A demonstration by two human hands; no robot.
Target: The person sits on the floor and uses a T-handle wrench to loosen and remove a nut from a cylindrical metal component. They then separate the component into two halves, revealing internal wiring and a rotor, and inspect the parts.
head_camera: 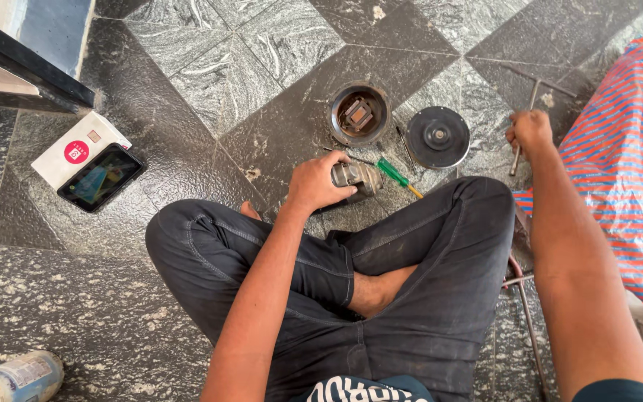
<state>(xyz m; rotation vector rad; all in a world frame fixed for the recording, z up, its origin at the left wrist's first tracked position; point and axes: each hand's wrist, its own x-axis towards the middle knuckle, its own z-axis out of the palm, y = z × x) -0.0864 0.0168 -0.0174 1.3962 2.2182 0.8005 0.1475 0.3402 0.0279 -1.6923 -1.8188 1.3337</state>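
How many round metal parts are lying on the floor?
2: an open round housing beyond the left hand, and a dark disc beside it.

A phone [100, 177] with a lit screen lies on the dark patterned stone floor [210, 82], overlapping a white box [68, 149] with a pink round mark. A round metal housing [359, 114] sits open side up, just beside a dark round cover [437, 137]. A green-handled screwdriver [394, 174] lies below them. A striped red and blue plastic sheet [623, 171] covers the right edge. A can [16, 378] lies at the lower left corner.
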